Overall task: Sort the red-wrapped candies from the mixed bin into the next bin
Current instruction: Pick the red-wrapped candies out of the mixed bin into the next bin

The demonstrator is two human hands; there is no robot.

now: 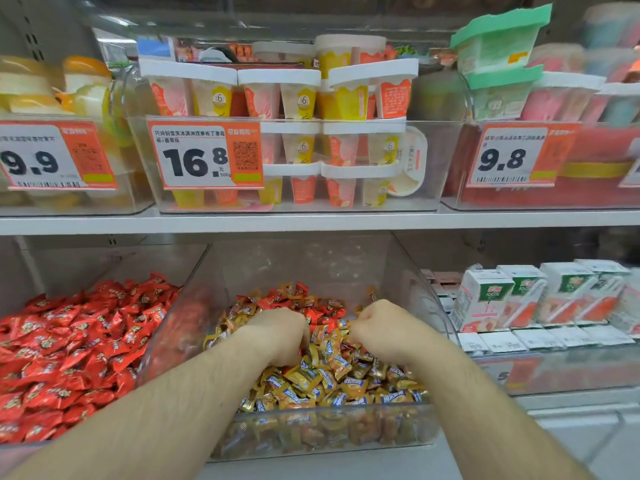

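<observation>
Red-wrapped candies [313, 311] in mixed bin [346, 431]: light, crinkly, slippery, best pinched by twisted ends; left hand [280, 336] and right hand [379, 329] curled knuckles-up, contents possibly candies, unclear.

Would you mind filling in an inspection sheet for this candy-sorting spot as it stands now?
Surface: white shelf above, clear bins on the lower tier.
Job's things: mixed bin holds gold-wrapped candies in front, red-wrapped candies at the back; red candy bin beside it, well filled.
Clutter: nothing seen.
Hands: left hand and right hand both curled down into the mixed bin; fingertips hidden, grasp unclear.
Cables: nothing seen.
Surroundings: juice cartons on the other side of the mixed bin; pudding cups above, behind the 16.8 price tag.
</observation>
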